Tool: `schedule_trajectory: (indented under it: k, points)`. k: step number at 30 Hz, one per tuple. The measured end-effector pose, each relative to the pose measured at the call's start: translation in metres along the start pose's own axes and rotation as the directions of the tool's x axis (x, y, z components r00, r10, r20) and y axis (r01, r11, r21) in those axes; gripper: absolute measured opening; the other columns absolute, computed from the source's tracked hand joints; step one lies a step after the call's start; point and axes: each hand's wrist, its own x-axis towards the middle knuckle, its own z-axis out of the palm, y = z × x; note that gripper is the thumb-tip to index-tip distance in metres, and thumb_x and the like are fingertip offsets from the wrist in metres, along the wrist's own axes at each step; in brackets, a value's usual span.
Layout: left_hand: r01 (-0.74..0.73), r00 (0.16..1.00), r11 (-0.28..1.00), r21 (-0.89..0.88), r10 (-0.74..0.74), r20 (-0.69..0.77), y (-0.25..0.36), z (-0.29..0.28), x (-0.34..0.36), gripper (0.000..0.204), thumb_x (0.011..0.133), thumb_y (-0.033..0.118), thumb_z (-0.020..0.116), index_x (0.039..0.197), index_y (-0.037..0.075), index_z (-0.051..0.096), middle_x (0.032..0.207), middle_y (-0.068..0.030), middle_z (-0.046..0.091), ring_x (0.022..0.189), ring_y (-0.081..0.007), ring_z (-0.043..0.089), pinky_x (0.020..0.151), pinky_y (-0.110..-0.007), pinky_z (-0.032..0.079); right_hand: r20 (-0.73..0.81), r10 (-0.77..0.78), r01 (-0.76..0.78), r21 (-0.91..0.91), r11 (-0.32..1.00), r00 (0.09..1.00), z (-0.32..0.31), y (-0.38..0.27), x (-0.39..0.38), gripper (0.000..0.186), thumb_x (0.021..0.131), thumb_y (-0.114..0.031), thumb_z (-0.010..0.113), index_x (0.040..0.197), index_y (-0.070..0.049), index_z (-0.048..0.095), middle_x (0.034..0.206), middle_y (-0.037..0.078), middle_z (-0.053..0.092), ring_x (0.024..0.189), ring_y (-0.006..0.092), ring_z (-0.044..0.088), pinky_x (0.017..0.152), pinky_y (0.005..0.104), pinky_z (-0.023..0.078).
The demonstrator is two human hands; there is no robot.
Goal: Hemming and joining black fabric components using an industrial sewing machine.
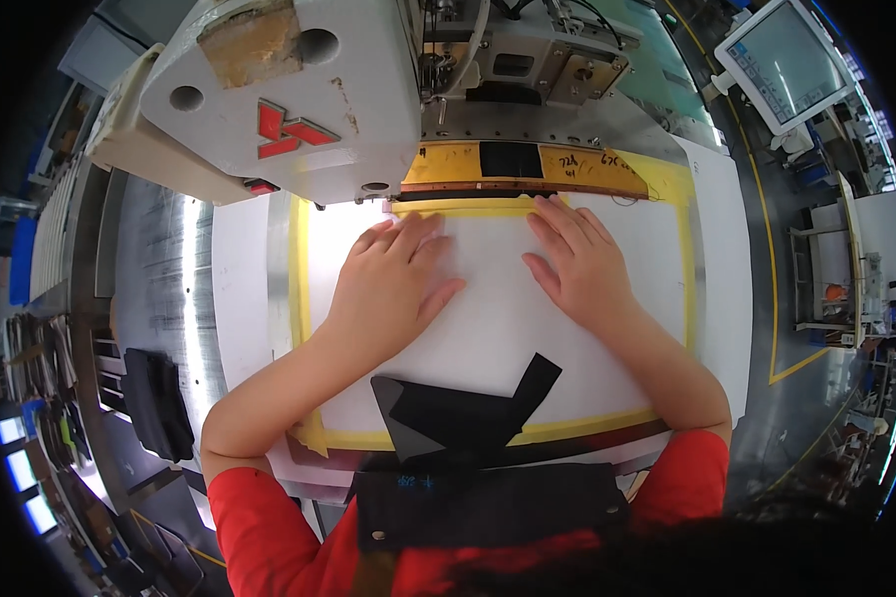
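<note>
My left hand (393, 274) rests with fingers apart on a white sheet (488, 318) bordered by yellow tape. Its fingertips reach a yellow-edged strip (468, 207) under the large machine head. Across from it, my right hand (579, 261) lies with fingers stretched out, the tips at the right end of that strip. Neither hand grips anything I can see. Just beyond the fingertips runs a yellow bar (587, 171) with handwritten marks and a black patch. Nearer my body, folded black fabric pieces (458, 410) lie over the sheet's taped front edge.
The grey machine head (299, 109) hangs over the far left of the work. A screen (786, 65) stands at the far right. More dark folded fabric (156, 403) lies on the left, beside a metal surface (159, 269). Yellow floor lines (773, 298) run along the right.
</note>
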Motion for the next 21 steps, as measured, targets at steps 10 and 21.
schedule_trajectory:
  k: [10, 21]
  points:
    - [-0.113, 0.931, 0.924, -0.365, 0.227, 0.285, 0.027, -0.032, -0.074, 0.027, 0.079, 0.013, 0.071, 0.106, 0.012, 0.065, 0.103, -0.0053, 0.062, 0.095, -0.0255, 0.061, 0.084, -0.037, 0.047, -0.061, 0.028, -0.019, 0.148, 0.989, 0.998, -0.004, 0.015, 0.000, 0.029, 0.081, -0.010, 0.067, 0.110, -0.003, 0.065, 0.126, 0.008, 0.060, 0.112, 0.0306, 0.058, 0.094, 0.0399, 0.047]
    - [-0.273, 0.856, 0.961, 0.044, 0.264, -0.444, 0.036, -0.076, -0.049, 0.025, 0.074, 0.014, 0.077, 0.097, 0.010, 0.068, 0.072, -0.0012, 0.057, 0.060, -0.0189, 0.057, 0.053, -0.031, 0.044, 0.390, 0.238, -0.451, 0.833, 0.320, 0.889, -0.051, -0.037, -0.020, 0.048, 0.097, -0.024, 0.055, 0.140, -0.005, 0.045, 0.126, 0.007, 0.058, 0.107, 0.0220, 0.061, 0.093, 0.0358, 0.047]
